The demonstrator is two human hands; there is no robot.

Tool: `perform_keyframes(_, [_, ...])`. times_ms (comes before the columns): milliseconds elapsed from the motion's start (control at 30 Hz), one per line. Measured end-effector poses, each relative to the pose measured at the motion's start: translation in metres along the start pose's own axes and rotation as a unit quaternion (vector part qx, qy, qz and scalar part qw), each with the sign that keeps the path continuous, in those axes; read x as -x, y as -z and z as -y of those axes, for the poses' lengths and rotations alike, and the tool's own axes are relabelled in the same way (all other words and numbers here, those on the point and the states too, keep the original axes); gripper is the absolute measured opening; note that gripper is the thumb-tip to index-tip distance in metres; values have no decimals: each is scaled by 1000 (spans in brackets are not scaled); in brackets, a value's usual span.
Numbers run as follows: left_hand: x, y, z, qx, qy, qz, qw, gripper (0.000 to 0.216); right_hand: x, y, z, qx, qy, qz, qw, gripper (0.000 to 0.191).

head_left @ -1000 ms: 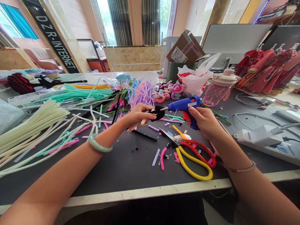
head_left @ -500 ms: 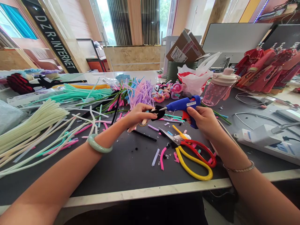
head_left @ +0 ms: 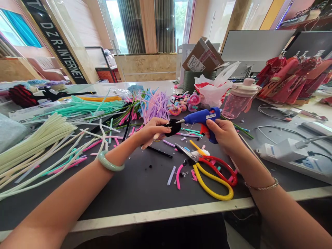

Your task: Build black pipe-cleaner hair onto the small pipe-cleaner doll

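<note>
My right hand [head_left: 221, 133] is wrapped round the handle of a blue glue gun [head_left: 198, 117], with its orange trigger under the fingers. The nozzle points left and meets, or nearly meets, a small black fuzzy piece [head_left: 174, 128]. Pinched between the thumb and fingers of my left hand [head_left: 154, 130] is that black piece, with something cream-coloured beside it. What exactly the piece is I cannot make out. Below the glue gun lie scissors [head_left: 211, 173] with one red and one yellow handle, blades partly apart. Pink and lilac pipe cleaner offcuts [head_left: 178, 176] are scattered beside them.
Bundles of cream pipe cleaners [head_left: 38, 140], mint pipe cleaners [head_left: 85, 108] and lilac ones [head_left: 158, 105] spread across the left and back. A pink bottle [head_left: 237, 98], a plastic bag [head_left: 212, 88] and a cardboard box [head_left: 202, 57] stand behind. A power strip [head_left: 290, 155] lies at right.
The black piece sits slightly differently under the nozzle, showing more of its dark surface. Both hands keep their hold. The whole view has shifted a little.
</note>
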State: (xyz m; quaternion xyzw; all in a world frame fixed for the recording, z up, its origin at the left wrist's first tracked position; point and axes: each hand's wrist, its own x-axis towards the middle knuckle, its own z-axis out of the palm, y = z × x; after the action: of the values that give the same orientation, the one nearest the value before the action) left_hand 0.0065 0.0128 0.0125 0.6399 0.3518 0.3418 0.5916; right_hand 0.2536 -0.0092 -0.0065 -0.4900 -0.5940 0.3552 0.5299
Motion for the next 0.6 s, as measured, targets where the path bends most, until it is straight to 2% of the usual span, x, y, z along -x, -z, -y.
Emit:
perform_keyframes(233, [0, 0, 2, 55, -15, 17, 998, 21, 0, 0, 1, -25, -1, -1, 1000, 58])
perform_keyframes(600, [2, -1, 1, 64, -14, 23, 998, 27, -3, 1, 0, -38, -3, 9, 999, 60])
